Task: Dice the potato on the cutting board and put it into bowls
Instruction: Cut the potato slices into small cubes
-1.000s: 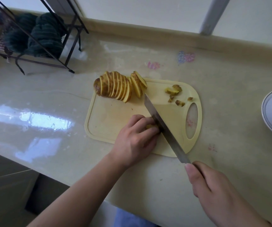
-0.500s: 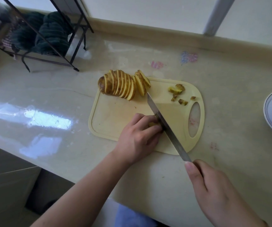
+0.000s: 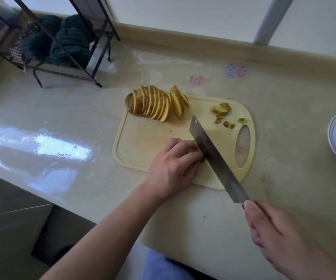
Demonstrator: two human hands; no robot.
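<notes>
Curled left hand (image 3: 172, 167) fingers pinch a pale potato piece (image 3: 191, 150) near the rounded yellow plastic board's (image 3: 143, 142) front edge. The right hand (image 3: 284, 237) grips the flat steel knife (image 3: 213, 156). Fanned, brown-skinned slices (image 3: 155, 104) occupy the far-left corner.

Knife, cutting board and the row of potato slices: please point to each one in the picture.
knife (image 3: 211, 153), head view, on the flat of the blade.
cutting board (image 3: 143, 138), head view, on a bare part of its left half.
potato slices (image 3: 153, 104), head view, on the middle of the standing row.
</notes>
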